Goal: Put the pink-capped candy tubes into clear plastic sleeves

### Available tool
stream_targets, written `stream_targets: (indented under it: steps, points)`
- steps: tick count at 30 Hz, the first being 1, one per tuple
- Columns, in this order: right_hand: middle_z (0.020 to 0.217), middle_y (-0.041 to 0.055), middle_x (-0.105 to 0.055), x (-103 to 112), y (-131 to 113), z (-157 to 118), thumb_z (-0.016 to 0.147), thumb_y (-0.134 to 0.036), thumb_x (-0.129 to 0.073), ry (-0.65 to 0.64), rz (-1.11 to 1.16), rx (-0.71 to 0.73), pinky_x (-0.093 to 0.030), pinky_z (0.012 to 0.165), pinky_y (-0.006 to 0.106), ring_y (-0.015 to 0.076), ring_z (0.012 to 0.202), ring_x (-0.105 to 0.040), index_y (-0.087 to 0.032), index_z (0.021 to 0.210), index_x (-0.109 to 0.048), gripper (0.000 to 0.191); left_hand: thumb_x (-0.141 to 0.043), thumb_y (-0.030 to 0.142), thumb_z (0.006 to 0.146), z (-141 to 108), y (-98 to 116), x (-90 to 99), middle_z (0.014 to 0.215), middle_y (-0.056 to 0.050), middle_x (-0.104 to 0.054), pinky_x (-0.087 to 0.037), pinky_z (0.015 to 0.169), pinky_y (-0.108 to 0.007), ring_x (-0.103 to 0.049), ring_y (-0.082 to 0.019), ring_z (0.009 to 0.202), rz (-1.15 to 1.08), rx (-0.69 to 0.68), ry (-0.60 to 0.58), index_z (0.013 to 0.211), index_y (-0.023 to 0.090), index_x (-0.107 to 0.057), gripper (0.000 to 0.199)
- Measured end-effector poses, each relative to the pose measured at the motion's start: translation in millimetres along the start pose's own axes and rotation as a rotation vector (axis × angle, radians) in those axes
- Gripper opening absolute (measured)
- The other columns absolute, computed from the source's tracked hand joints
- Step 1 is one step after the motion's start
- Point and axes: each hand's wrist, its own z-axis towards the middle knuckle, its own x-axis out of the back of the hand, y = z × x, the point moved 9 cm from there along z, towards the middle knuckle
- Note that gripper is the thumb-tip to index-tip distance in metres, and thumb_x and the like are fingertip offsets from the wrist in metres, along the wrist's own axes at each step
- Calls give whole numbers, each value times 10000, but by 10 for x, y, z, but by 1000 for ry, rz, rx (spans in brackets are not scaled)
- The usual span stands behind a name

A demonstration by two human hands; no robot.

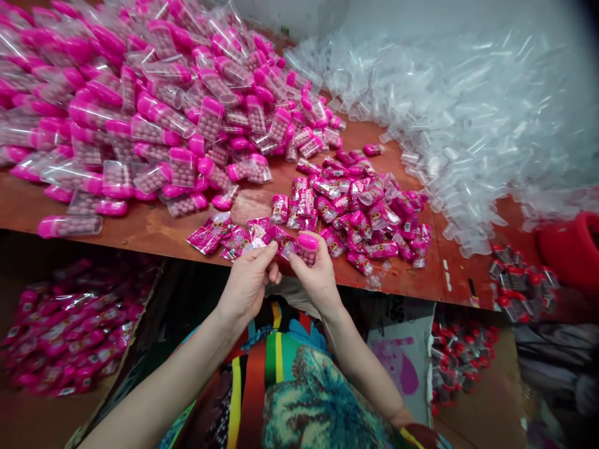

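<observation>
Just over the table's front edge, my right hand (319, 274) holds a small clear container with a pink cap (307, 242) and pale pink balls inside. Close on its left, my left hand (248, 284) has thumb and finger pinched on the edge of a pink printed wrapper (282, 239). The wrapper reaches across to the fingers of my right hand. More flat pink wrappers (209, 233) lie just beyond my left hand. Behind my right hand sits a heap of small wrapped pink packs (355, 212).
Pink-capped containers (182, 165) are heaped at the left, clear empty containers (449, 125) at the right. A red tub (571, 249) stands by red-capped pieces (519, 287). Below the table (154, 234), boxes hold wrapped pink packs (70, 330) and red-capped pieces (461, 355).
</observation>
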Motion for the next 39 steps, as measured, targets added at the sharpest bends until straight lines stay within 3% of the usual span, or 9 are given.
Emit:
stream_targets:
  steps: [8, 12, 20, 24, 27, 30, 35, 39]
  points:
    - [845, -22, -610, 82, 123, -35, 769, -318, -716, 108, 119, -2, -523, 702, 258, 119, 713, -586, -218, 1037, -553, 329, -771, 319, 731, 1, -130, 44, 467, 54, -465, -360, 432, -223, -395, -63, 407, -60, 66, 12, 633, 145, -603, 261]
    - [808, -34, -601, 78, 199, -55, 813, -329, -674, 72, 179, -8, -496, 616, 238, 96, 612, -542, -219, 1046, -543, 289, -789, 289, 708, 2, -213, 63, 534, 46, -512, -367, 428, -220, -390, -50, 417, -122, 124, 1, 682, 124, -629, 232]
    - [973, 16, -635, 31, 146, -118, 767, -294, -711, -9, 70, -19, -537, 822, 301, 151, 846, -637, -219, 1094, -538, 377, -781, 338, 724, 7, -161, 85, 446, 49, -461, -369, 451, -220, -406, -67, 418, -64, 31, 35, 613, 143, -607, 284]
    - [1006, 21, -630, -6, 145, -102, 775, -275, -701, -47, 31, 21, -542, 812, 295, 148, 843, -633, -225, 1131, -531, 398, -769, 362, 732, 1, -145, 87, 439, 40, -471, -368, 456, -226, -431, -76, 416, -20, -3, 39, 597, 150, -607, 299]
    - [1025, 33, -629, 22, 151, -92, 802, -296, -680, -7, -19, 52, -546, 821, 314, 162, 870, -635, -226, 1153, -524, 391, -780, 354, 717, -6, -154, 93, 461, 42, -475, -366, 451, -225, -419, -69, 414, -33, 11, 44, 608, 144, -617, 287]
    - [1086, 57, -610, 64, 59, -108, 843, -306, -643, 51, -150, 167, -525, 885, 356, 189, 960, -620, -229, 1159, -532, 343, -783, 344, 712, -15, -176, 89, 454, 46, -463, -360, 443, -223, -402, -68, 410, -32, 37, 36, 623, 140, -624, 273]
    - [1103, 76, -612, 60, -195, -201, 880, -222, -580, 51, -404, 530, -480, 963, 415, 221, 1064, -594, -254, 1155, -544, 279, -761, 352, 732, -30, -249, 87, 421, 41, -449, -346, 432, -227, -396, -77, 394, 8, 94, 7, 595, 145, -606, 292]
    - [1078, 86, -650, 36, -115, -201, 893, -233, -536, -47, -516, 577, -495, 929, 459, 248, 1034, -626, -273, 1154, -548, 264, -763, 376, 723, -38, -283, 63, 398, 36, -444, -318, 420, -224, -393, -74, 376, 65, 124, -25, 603, 128, -637, 303]
